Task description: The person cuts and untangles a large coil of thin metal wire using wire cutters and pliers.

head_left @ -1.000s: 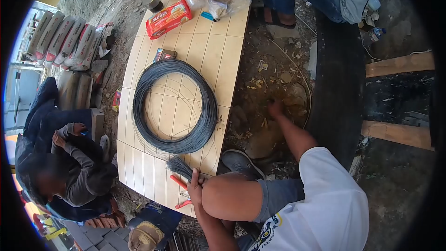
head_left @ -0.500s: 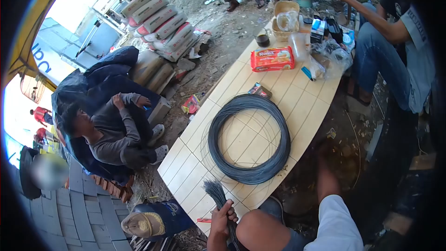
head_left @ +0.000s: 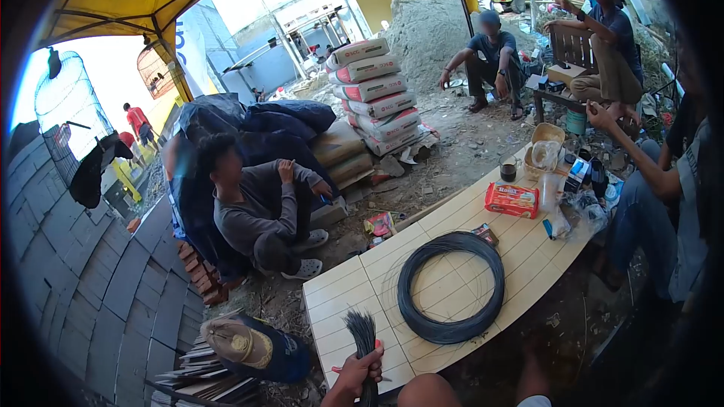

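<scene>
My left hand (head_left: 363, 368) is closed around a bundle of cut dark wire (head_left: 361, 330), held upright at the table's near corner. The wire ends fan out above my fist. Red bits of a tool (head_left: 337, 369) show beside and behind my fingers; its kind is mostly hidden. To the right of the bundle, a large coil of dark wire (head_left: 408, 309) lies flat on the tiled-pattern table (head_left: 339, 290), some thin strands loose inside and around it. My right hand is out of sight.
On the table's far end are a red biscuit pack (head_left: 512, 200), a glass of dark drink (head_left: 508, 171), a basket (head_left: 547, 136) and plastic bags. A small box (head_left: 485, 234) touches the coil. People sit around. A cap (head_left: 240, 342) is at the near left; cement bags (head_left: 377, 90) stand behind.
The view has tilted up and turned left, bringing more of the yard and seated people into sight. My left hand still grips the wire bundle; the coil has not moved on the table.
</scene>
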{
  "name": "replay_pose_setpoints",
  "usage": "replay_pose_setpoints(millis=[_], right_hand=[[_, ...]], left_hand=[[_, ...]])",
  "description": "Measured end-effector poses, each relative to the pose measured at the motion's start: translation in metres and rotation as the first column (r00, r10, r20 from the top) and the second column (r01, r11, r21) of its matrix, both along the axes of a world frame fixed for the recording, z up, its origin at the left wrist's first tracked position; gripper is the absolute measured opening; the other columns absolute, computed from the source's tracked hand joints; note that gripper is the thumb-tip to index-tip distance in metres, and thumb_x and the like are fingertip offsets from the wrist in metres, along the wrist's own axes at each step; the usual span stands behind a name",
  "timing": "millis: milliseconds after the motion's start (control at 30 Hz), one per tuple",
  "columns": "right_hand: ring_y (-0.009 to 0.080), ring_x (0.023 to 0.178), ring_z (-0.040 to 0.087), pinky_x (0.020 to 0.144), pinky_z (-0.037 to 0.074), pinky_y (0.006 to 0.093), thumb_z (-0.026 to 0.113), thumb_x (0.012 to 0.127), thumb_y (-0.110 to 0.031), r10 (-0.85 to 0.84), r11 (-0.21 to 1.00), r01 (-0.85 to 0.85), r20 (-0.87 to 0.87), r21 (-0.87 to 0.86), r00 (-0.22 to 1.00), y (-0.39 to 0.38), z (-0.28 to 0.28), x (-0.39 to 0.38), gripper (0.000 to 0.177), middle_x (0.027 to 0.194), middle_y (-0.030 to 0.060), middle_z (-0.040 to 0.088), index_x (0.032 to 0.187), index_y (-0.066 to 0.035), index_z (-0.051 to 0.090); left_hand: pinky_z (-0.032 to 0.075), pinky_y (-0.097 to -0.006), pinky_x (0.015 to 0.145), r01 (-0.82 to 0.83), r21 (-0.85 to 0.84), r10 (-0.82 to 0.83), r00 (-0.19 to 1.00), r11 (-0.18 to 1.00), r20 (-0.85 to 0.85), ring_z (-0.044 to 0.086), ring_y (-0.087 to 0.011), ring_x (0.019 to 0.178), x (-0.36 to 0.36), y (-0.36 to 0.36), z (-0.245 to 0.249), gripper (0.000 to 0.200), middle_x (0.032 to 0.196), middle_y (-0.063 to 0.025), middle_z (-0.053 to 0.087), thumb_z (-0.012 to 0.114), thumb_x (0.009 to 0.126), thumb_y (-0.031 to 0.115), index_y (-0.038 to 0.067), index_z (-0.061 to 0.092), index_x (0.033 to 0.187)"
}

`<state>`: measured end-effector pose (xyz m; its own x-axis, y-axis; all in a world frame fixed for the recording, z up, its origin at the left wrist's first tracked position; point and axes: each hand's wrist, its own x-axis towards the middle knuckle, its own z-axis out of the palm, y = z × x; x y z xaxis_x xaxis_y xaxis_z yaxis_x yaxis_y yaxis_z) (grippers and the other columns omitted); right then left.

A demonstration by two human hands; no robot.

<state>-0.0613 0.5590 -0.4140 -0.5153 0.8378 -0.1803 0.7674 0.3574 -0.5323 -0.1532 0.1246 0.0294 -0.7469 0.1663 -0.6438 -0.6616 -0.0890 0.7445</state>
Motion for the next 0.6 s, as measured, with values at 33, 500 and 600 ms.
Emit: replay_pose_setpoints(millis=[33, 500, 600], right_hand=[[0.037, 0.143, 0.034, 0.122, 0.02, 0.0505, 0.074, 0.086, -0.037, 0.14, 0.988, -0.137, -0.039, 0.077, 0.989, 0.005, -0.045, -0.001, 0.081, 0.155, 0.0216, 0.034, 0.149, -0.002, 0.037], [0.0318, 0.125, 0.049, 0.108, 0.036, 0.0459, 0.064, 0.092, -0.024, 0.141, 0.988, -0.155, -0.431, 0.002, 0.891, 0.012, -0.005, 0.005, 0.053, 0.137, 0.0193, 0.051, 0.138, 0.0, 0.049], [0.0307, 0.121, 0.053, 0.104, 0.04, 0.0448, 0.061, 0.093, -0.02, 0.058, 0.992, -0.108, -0.508, -0.071, 0.86, -0.003, -0.007, 0.022, 0.048, 0.132, 0.0187, 0.055, 0.135, 0.0, 0.051]], left_hand=[[0.041, -0.0286, 0.049, -0.001, 0.014, 0.001, 1.0, 1.0, 0.016, 0.043, -0.0093, 0.051, 0.001, -0.003, -0.005, 0.024, 0.063, 0.0032, 0.045, 0.073, 0.092, 0.023, 0.011, 0.055, 0.084], [0.041, -0.0286, 0.049, 0.01, 0.031, -0.012, 0.997, 0.999, 0.072, 0.044, -0.0094, 0.051, -0.003, 0.013, -0.018, 0.033, 0.063, 0.0034, 0.046, 0.076, 0.09, 0.024, 0.013, 0.048, 0.079], [0.041, -0.0286, 0.049, 0.013, 0.008, -0.013, 0.996, 1.0, 0.093, 0.044, -0.0095, 0.051, 0.0, 0.011, -0.02, 0.033, 0.063, 0.0033, 0.046, 0.077, 0.09, 0.024, 0.013, 0.047, 0.079]])
